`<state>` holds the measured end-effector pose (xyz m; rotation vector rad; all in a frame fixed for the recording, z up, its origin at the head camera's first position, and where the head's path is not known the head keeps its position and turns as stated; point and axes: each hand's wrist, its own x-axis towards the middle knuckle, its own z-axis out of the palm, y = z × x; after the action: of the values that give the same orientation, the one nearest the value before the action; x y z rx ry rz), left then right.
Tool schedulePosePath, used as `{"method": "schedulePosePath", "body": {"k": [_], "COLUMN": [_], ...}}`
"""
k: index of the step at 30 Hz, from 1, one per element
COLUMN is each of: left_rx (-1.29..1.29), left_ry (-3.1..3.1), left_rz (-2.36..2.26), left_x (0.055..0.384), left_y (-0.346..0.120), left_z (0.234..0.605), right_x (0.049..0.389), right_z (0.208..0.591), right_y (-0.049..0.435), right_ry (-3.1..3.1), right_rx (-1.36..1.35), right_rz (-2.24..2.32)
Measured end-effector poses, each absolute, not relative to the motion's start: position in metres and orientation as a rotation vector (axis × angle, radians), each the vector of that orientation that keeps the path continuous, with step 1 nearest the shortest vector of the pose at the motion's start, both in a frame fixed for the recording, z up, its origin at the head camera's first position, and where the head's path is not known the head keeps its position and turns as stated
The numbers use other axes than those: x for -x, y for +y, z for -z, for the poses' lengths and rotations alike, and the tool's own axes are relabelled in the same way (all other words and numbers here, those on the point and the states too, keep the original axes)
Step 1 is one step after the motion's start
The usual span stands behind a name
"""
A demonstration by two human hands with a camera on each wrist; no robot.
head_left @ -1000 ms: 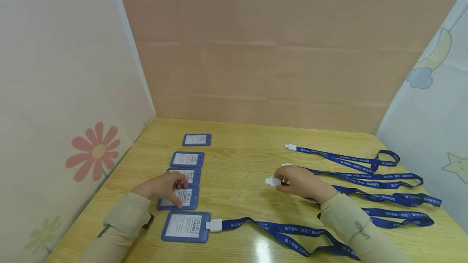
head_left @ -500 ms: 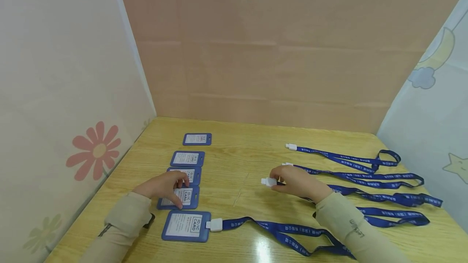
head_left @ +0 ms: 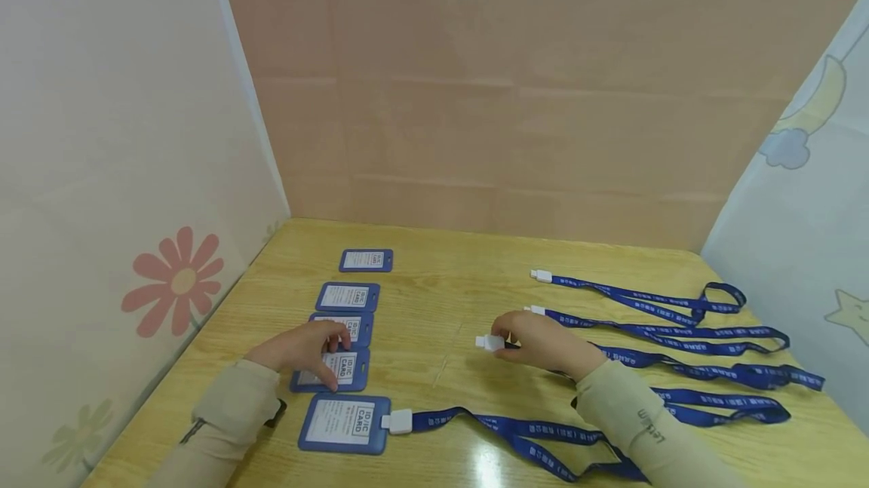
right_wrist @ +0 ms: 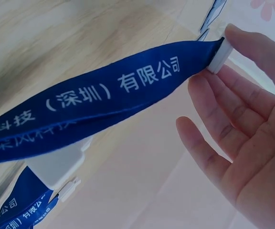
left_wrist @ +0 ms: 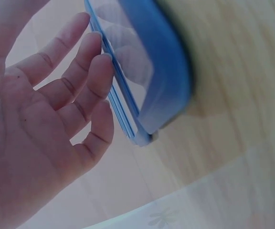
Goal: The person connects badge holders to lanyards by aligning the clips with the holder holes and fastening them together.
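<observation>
My left hand is over a blue ID card holder on the table, its thumb at the near long edge and its fingertips at the far edge. In the left wrist view, curled fingertips rest against that holder's edge. My right hand pinches the white plastic clip of a blue lanyard between thumb and fingers. The clip's tip points left toward the holders. From the clip the printed strap trails back past the hand, partly hidden by the forearm in the head view.
In front lies a card holder joined to a lanyard's white clip. More card holders line the left side. Several blue lanyards lie on the right. Papered walls bound the wooden table.
My right hand has moved left with the lanyard clip, narrowing the gap to the card holders. The left hand has stayed at its holder.
</observation>
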<state>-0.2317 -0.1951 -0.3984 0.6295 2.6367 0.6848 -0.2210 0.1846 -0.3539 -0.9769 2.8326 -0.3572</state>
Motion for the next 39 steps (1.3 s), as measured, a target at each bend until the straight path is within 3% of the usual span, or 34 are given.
{"method": "schedulePosePath", "body": {"k": [39], "left_rx": [-0.514], "left_ry": [2.640], "left_rz": [-0.701], "left_x": [0.228], "left_y": [-0.190], "left_z": [0.398], "right_x": [0.231], "right_z": [0.363], "right_y": [0.175], "right_ry": [2.804], "right_rx": [1.024], "right_rz": [0.358]}}
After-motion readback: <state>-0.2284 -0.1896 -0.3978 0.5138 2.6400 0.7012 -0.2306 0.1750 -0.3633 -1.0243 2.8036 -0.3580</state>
